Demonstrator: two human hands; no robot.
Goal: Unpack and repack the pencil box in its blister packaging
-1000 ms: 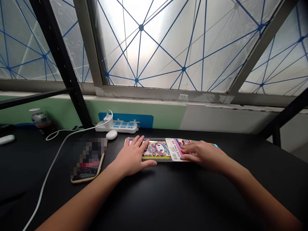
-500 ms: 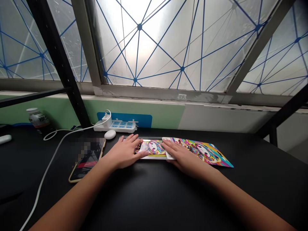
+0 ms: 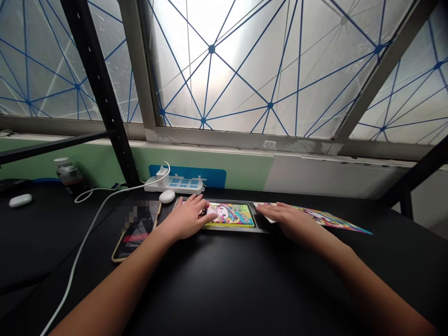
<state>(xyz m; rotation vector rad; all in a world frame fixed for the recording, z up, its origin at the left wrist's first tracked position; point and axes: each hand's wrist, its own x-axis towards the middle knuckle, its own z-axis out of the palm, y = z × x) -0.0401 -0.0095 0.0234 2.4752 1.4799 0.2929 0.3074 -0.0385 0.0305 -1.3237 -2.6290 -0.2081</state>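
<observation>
near edge of the black desk (image 3: 224, 289) is bare where both forearms cross it. further in, toward the far edge, left hand (image 3: 187, 219) lies flat w/ fingers spread, pressing on the left end of the pencil box (image 3: 233, 215), a clear-cased tin w/ a bright cartoon print, lying flat & parallel to the far edge. right hand (image 3: 290, 220) is palm down, fingers straight & close together, resting on the printed card sleeve (image 3: 329, 219), which lies just right of the box, its near end under the fingers; can't tell if the thumb pinches it from below.

judgement: step in hand looks like sliding the sleeve clear of the box. to do it well: keep the left palm weight on the box so it doesn't skate toward the phone (image 3: 138, 228), draw the sleeve straight along the box's long axis, low to the desk, so the thin card doesn't crease. light pressure only on the right side.

beyond, at the far edge by the wall: white earbud case (image 3: 167, 196), power strip (image 3: 175, 185) w/ charger & white cable (image 3: 87, 233) trailing to the near left corner, a bottle (image 3: 68, 176) far left.
</observation>
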